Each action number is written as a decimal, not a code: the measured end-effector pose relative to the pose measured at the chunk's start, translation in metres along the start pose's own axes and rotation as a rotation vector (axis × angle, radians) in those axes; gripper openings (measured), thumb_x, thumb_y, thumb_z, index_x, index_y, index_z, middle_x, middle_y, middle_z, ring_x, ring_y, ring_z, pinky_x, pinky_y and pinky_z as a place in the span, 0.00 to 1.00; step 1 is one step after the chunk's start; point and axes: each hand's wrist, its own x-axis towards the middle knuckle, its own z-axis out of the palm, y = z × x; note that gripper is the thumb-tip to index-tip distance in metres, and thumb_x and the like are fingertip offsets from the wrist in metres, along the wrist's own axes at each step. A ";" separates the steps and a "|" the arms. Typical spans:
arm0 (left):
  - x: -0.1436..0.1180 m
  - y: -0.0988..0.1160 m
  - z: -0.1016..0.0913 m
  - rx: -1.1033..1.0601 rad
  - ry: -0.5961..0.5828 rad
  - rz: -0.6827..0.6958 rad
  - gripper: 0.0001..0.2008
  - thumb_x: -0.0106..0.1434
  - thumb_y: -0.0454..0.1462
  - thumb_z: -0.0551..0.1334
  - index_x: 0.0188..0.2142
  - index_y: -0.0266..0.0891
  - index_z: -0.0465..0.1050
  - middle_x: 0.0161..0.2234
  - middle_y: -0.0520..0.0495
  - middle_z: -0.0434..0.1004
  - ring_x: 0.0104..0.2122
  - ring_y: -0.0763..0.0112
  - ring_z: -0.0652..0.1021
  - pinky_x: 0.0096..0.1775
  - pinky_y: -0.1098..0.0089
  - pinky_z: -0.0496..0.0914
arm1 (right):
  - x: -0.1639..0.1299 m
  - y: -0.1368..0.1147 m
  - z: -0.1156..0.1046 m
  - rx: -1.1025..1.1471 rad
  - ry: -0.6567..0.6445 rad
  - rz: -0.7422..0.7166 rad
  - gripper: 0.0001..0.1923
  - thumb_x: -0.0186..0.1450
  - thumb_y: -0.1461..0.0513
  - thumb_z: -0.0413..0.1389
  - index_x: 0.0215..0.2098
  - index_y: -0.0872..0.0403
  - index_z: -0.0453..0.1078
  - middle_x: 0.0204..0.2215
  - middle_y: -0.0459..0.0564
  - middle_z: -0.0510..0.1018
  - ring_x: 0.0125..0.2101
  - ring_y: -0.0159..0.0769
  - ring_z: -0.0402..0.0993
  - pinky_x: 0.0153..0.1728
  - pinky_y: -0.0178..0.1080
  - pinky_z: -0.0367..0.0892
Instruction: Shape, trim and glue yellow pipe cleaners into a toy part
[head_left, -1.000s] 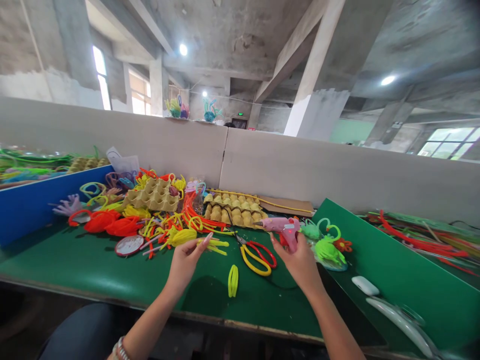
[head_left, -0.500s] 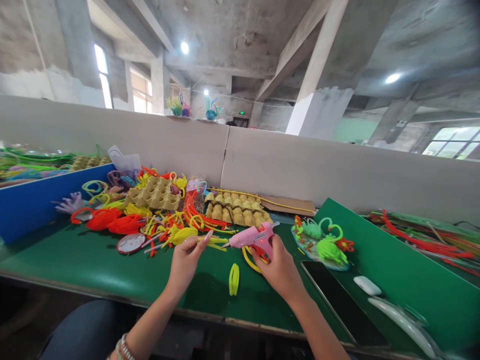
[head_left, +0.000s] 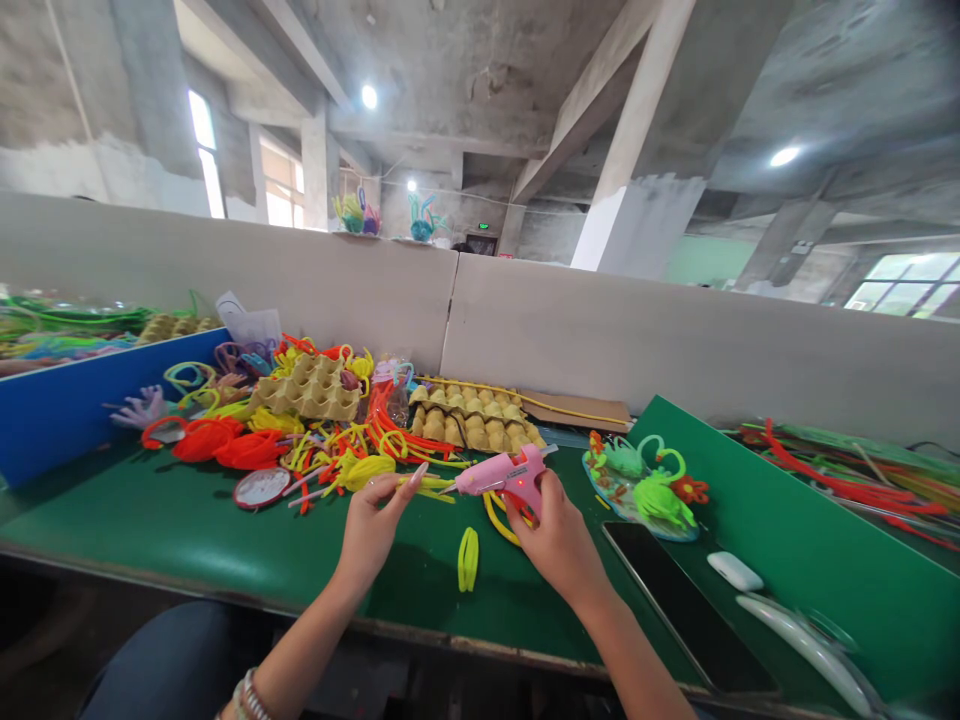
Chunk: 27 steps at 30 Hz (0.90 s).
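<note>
Right fingers [head_left: 523, 527] grip glue gun [head_left: 496, 474], now swung toward left edge of table [head_left: 315, 548]; left fingers [head_left: 407, 489], hold unclear, come within gluing reach

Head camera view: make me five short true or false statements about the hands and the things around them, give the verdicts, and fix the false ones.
1. The right hand holds the pink plastic glue gun. True.
2. The bright yellow fuzzy loop lies on the green tabletop, in the picture between the left hand and the flat black phone. True.
3. The glue gun's nozzle points toward the phone. False: it points toward the left hand.
4. The phone lies to the left of the left hand. False: it lies to the right of the right hand.
5. The round white disc with a red rim lies to the left of the left hand. True.
</note>
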 end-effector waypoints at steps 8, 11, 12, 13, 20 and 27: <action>0.000 -0.001 0.000 0.016 0.011 0.017 0.16 0.54 0.50 0.62 0.27 0.41 0.80 0.27 0.49 0.80 0.30 0.66 0.75 0.35 0.68 0.67 | 0.001 -0.002 -0.001 -0.015 -0.002 0.000 0.11 0.63 0.55 0.46 0.39 0.52 0.57 0.29 0.51 0.72 0.25 0.40 0.73 0.21 0.36 0.62; 0.000 -0.001 0.000 0.010 0.007 0.011 0.16 0.54 0.50 0.62 0.28 0.41 0.80 0.27 0.49 0.80 0.30 0.66 0.75 0.36 0.68 0.67 | 0.000 -0.001 -0.001 -0.010 0.004 -0.001 0.10 0.63 0.55 0.46 0.39 0.52 0.57 0.29 0.51 0.72 0.26 0.40 0.73 0.22 0.36 0.63; 0.000 -0.001 0.000 0.009 0.007 0.009 0.16 0.54 0.50 0.62 0.28 0.42 0.80 0.27 0.49 0.80 0.30 0.66 0.75 0.36 0.68 0.67 | 0.000 0.000 -0.001 -0.009 0.008 -0.001 0.10 0.63 0.55 0.46 0.39 0.52 0.57 0.30 0.51 0.72 0.26 0.41 0.73 0.22 0.36 0.63; 0.000 -0.001 0.000 0.007 0.008 0.008 0.16 0.54 0.50 0.62 0.28 0.41 0.80 0.27 0.49 0.80 0.31 0.65 0.75 0.36 0.68 0.67 | 0.000 0.000 -0.001 -0.011 0.012 0.000 0.10 0.63 0.55 0.46 0.39 0.52 0.57 0.30 0.51 0.72 0.26 0.41 0.73 0.22 0.36 0.63; 0.001 0.001 0.000 -0.012 0.023 0.011 0.15 0.54 0.49 0.62 0.27 0.41 0.80 0.27 0.49 0.80 0.31 0.65 0.75 0.37 0.68 0.67 | 0.000 0.001 -0.003 -0.030 0.020 -0.013 0.08 0.63 0.56 0.46 0.36 0.51 0.54 0.27 0.50 0.71 0.24 0.40 0.73 0.20 0.35 0.61; 0.001 0.001 -0.001 -0.009 0.025 0.021 0.14 0.55 0.47 0.62 0.28 0.42 0.80 0.29 0.49 0.80 0.32 0.66 0.75 0.37 0.68 0.67 | 0.002 0.001 -0.005 -0.052 0.033 -0.034 0.07 0.63 0.57 0.45 0.36 0.51 0.54 0.26 0.50 0.71 0.23 0.40 0.72 0.20 0.36 0.61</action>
